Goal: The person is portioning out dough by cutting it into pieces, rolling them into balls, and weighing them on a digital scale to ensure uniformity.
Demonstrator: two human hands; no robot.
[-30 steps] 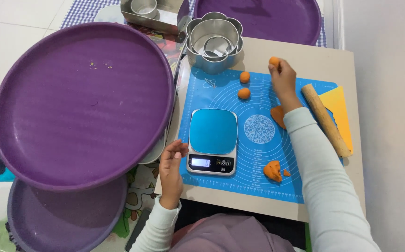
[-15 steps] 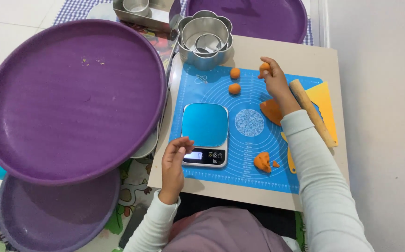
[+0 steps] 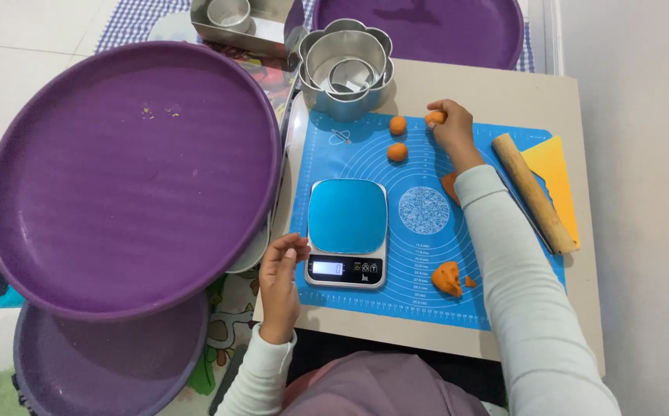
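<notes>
As right hand [image 3: 454, 129] pinches dough ball [image 3: 434, 117], mat's far edge

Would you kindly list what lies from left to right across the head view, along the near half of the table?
Large round purple tray → left hand → blue-topped digital kitchen scale → torn lump of orange dough → wooden rolling pin → yellow plastic scraper.

- The blue mat [image 3: 350, 158] has bare room between the kitchen scale [image 3: 347, 231] and the two orange dough balls [image 3: 398, 139].
- The metal tins [image 3: 346, 68] block the far edge.
- The rolling pin [image 3: 534, 192] blocks the right side.
- The big purple tray [image 3: 130, 173] hangs over the left.
</notes>
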